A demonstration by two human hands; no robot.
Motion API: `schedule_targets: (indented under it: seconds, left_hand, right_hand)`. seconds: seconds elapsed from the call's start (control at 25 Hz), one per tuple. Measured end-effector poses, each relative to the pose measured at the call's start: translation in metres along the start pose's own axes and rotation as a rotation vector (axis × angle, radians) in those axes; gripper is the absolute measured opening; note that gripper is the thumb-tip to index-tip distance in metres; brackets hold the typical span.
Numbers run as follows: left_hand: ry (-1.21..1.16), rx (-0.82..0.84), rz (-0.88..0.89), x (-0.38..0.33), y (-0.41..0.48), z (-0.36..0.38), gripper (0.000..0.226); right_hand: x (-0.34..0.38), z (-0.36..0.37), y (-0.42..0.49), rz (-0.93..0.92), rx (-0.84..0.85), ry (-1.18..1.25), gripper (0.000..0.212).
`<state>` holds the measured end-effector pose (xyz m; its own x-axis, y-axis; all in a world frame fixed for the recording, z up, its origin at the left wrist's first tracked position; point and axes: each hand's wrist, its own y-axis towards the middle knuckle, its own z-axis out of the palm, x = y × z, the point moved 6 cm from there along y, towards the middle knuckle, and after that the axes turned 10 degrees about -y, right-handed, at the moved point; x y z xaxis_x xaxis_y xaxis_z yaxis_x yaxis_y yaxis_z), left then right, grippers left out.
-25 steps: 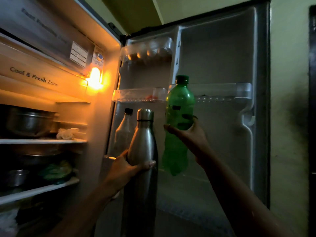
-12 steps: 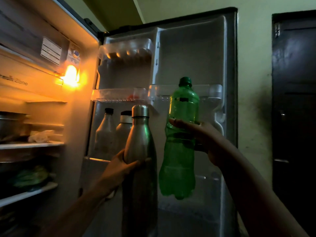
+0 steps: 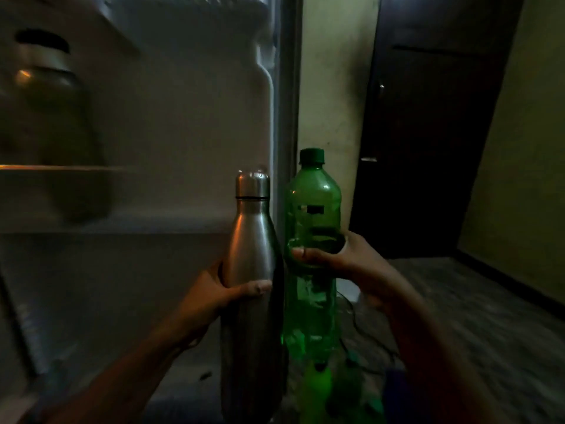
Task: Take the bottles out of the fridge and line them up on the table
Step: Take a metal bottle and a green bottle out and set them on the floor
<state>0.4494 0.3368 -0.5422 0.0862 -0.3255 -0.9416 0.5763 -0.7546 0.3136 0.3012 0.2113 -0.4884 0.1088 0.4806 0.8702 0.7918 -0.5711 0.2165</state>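
My left hand (image 3: pixel 211 296) grips a tall steel bottle (image 3: pixel 252 240) around its middle and holds it upright. Right beside it, my right hand (image 3: pixel 339 258) grips a green plastic bottle (image 3: pixel 313 203) with a green cap, also upright. Both bottles are out in front of the open fridge door (image 3: pixel 183 117), near its right edge. Another bottle (image 3: pixel 52 117), blurred, still stands in the door shelf at the far left. The table is not in view.
A dark wooden door (image 3: pixel 434 133) stands in the yellowish wall beyond the fridge door's edge. Dark floor (image 3: pixel 474 301) stretches to the right, with a thin cable (image 3: pixel 360 328) lying on it near the fridge's foot.
The view has swung right and down, away from the lit fridge interior toward the room. Both hands still hold their bottles, now lower and further out from the door shelves.
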Motion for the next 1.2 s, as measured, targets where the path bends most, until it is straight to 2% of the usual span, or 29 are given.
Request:
schedule_targets:
  seconds: [0.08, 0.24, 0.4, 0.56, 0.68, 0.76, 0.84, 1.0, 1.12, 1.2]
  left_hand:
    - [-0.027, 0.039, -0.053, 0.029, 0.003, 0.023, 0.100]
    - [-0.042, 0.219, -0.139, 0.073, 0.006, 0.092, 0.101]
    - [-0.011, 0.438, -0.186, 0.100, -0.004, 0.164, 0.068]
    - [0.016, 0.591, -0.231, 0.129, -0.020, 0.228, 0.048]
    - [0.001, 0.742, -0.338, 0.162, -0.037, 0.266, 0.051]
    - [0.033, 0.819, -0.411, 0.190, -0.048, 0.283, 0.069]
    - [0.098, 0.839, -0.446, 0.232, -0.060, 0.298, 0.079]
    - [0.211, 0.723, -0.501, 0.311, -0.095, 0.309, 0.089]
    - [0.230, 0.644, -0.437, 0.347, -0.116, 0.311, 0.084]
    - [0.252, 0.640, -0.372, 0.366, -0.123, 0.316, 0.084]
  right_hand:
    - [-0.037, -0.012, -0.021, 0.074, -0.063, 0.008, 0.048]
    - [-0.116, -0.047, -0.070, 0.282, -0.247, 0.062, 0.064]
    - [-0.167, -0.079, -0.122, 0.410, -0.396, 0.079, 0.080]
    - [-0.209, -0.109, -0.173, 0.465, -0.559, 0.073, 0.071]
    - [-0.245, -0.120, -0.214, 0.514, -0.654, 0.077, 0.079]
    - [-0.273, -0.120, -0.234, 0.546, -0.672, 0.061, 0.076]
    - [-0.310, -0.115, -0.251, 0.594, -0.690, 0.053, 0.079]
    - [-0.389, -0.097, -0.279, 0.710, -0.700, 0.043, 0.091]
    - [-0.434, -0.083, -0.287, 0.812, -0.641, 0.047, 0.082]
    - [-0.462, -0.078, -0.297, 0.824, -0.721, 0.054, 0.087]
